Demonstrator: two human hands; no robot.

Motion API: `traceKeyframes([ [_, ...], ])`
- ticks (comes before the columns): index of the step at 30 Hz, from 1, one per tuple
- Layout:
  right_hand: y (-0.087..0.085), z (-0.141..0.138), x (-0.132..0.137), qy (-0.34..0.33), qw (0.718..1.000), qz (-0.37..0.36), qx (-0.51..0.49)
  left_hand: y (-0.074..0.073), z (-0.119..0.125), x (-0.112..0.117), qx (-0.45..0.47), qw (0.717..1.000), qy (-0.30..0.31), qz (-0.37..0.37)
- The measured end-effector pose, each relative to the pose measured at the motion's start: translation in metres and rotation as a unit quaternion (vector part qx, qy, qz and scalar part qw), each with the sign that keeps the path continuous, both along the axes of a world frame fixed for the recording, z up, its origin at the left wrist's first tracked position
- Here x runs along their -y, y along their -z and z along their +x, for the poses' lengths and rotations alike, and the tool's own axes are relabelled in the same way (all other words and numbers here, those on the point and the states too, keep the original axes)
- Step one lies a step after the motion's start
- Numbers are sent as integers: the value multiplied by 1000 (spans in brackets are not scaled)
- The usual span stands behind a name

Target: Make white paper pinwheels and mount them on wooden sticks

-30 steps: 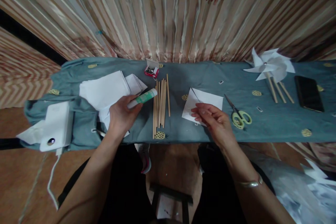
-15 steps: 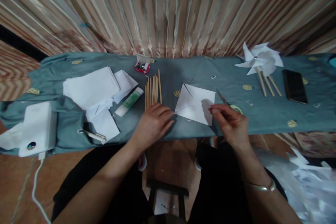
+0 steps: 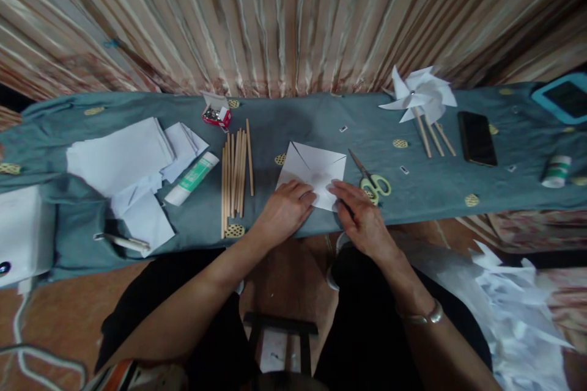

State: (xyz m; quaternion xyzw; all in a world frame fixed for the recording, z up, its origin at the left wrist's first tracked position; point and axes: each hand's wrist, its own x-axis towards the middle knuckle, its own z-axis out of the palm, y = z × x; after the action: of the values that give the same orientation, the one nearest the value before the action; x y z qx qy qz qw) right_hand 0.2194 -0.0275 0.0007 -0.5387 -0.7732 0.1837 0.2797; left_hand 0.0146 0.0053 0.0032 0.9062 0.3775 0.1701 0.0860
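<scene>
Both hands rest at the near side of a slit paper square [image 3: 316,172].
The step in hand appears to be settling and steadying the sheet; the next move seems to call for a light touch that lifts one cut flap without creasing the others. The left hand [image 3: 285,209] lays its bent fingers close together over the near left part, and the right hand [image 3: 364,218] reaches its fingers onto the right edge (whether either pinches the paper, one cannot tell). The square lies on the grey-green cloth [image 3: 316,119], between the wooden sticks [image 3: 236,171] and the scissors [image 3: 381,184]. It looks white, thin and mostly flat, with a dark slit running inward from its far left corner.
</scene>
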Motion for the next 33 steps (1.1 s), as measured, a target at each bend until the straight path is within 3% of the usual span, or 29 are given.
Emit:
traceKeyframes([
  [10,-5,7,2,-13,996,-78,-42,-4,3,3,-45,997,11,56],
  [17,-1,4,-1,35,992,-65,-102,-8,3,5,-37,999,-10,32],
  [24,-6,-2,7,8,992,-77,-97,-6,-11,15,13,1000,4,13],
  [33,0,-13,1,13,990,-86,-113,-3,-10,17,31,999,-1,-4],
])
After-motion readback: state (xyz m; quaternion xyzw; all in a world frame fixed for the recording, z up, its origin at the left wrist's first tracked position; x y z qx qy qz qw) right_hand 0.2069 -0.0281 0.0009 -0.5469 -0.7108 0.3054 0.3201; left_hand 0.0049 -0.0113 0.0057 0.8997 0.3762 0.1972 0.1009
